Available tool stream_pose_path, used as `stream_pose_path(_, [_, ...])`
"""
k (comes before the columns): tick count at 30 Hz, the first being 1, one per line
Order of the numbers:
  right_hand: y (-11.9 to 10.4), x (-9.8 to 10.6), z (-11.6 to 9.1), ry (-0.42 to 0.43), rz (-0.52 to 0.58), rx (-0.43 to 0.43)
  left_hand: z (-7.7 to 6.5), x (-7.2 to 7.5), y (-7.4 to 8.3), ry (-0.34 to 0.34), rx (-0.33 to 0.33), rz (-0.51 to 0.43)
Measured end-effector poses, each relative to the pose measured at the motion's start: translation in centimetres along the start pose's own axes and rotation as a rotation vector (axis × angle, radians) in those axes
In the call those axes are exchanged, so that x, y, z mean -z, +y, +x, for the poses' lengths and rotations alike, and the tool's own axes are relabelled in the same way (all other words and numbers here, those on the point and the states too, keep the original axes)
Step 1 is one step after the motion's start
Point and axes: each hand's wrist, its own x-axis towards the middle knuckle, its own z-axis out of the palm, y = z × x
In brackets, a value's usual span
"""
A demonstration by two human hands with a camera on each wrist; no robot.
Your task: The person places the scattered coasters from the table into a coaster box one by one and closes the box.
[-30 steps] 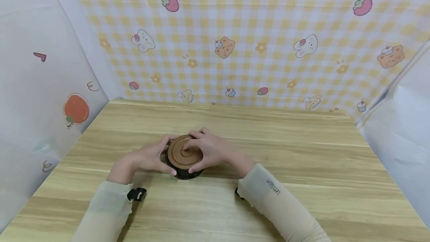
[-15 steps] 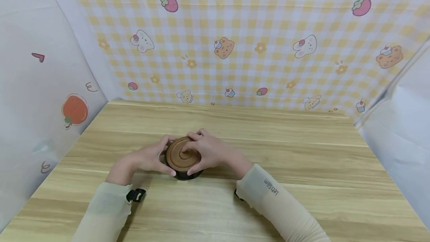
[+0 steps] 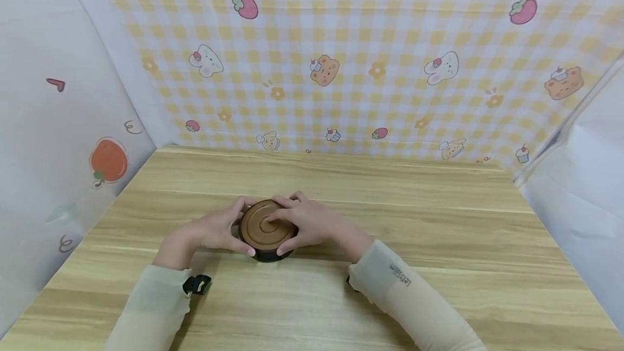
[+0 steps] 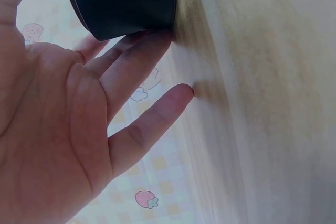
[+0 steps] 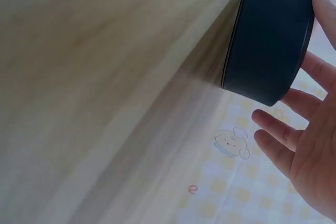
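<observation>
A round, low black container (image 5: 268,38) with a brown, ring-grooved top (image 3: 255,232) rests on the table. My left hand (image 3: 219,227) holds its side from the left, thumb at the near edge and fingers round the far edge. In the left wrist view, one fingertip (image 4: 163,36) touches the dark wall from below while the little finger stands apart from it. Over the top from the right, my right hand (image 3: 312,222) grips the rim between thumb and far fingers. Its index finger (image 3: 279,214) is bent onto the middle of the brown top. The contents are hidden.
The wood-grain table (image 3: 414,221) reaches back to a yellow checked cloth wall (image 3: 361,31). A white sheet (image 3: 44,123) stands along the left edge, another white sheet (image 3: 592,188) along the right. A black strap (image 3: 197,285) sits on the left wrist.
My right hand has shifted slightly to the right, its thumb sliding along the near rim. The left hand and the container have hardly moved.
</observation>
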Motion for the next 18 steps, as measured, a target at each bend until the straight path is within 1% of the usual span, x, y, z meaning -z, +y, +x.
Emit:
stream_pose_path(5, [0.8, 0.2, -1.3, -0.028, 0.02, -0.025, -0.2, -0.2, 0.1, 0.006, -0.015, 0.011])
stream_pose_path(9, [2.3, 0.5, -3.5, 0.014, 0.031, -0.044, -0.4, -0.1, 0.0, -0.004, -0.023, -0.005])
stream_pose_path(11, [3.5, 0.8, -5.1, 0.06, 0.026, -0.07, -0.7, 0.1, -0.1, -0.014, -0.002, -0.027])
stream_pose_path(14, [5.6, 1.0, -8.2, 0.14, 0.008, -0.129, -1.1, 0.6, -0.3, -0.024, 0.053, -0.039])
stream_pose_path(16, [7.2, 1.3, -10.5, 0.188, -0.029, -0.175, -1.6, 1.0, -0.5, -0.006, 0.091, -0.016])
stream_pose_path(18, [8.7, 1.6, -13.0, 0.218, -0.064, -0.248, -2.1, 1.4, -0.8, 0.027, 0.103, 0.015])
